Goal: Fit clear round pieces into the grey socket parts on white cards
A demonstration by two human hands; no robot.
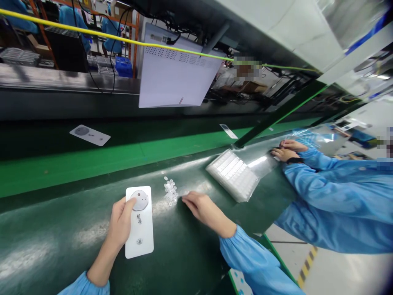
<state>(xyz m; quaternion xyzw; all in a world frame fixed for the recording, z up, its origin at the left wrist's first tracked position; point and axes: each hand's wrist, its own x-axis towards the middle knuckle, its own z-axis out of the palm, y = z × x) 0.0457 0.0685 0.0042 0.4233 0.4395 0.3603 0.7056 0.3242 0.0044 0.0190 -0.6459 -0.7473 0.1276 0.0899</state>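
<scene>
My left hand (120, 226) holds a white rectangular panel (139, 222) flat over the dark green bench, thumb resting near a grey octagonal piece at the panel's top. My right hand (201, 208) lies on the bench with its fingertips pointing at a small pile of clear round pieces (170, 191), touching or nearly touching the pile's edge. I cannot tell whether a piece is pinched between the fingers.
A clear tray (233, 173) of small parts sits to the right. A co-worker in blue sleeves has both hands (287, 150) on a plastic bag beyond it. A green conveyor belt (101, 157) carries another white panel (90, 135) and a strip (229, 131).
</scene>
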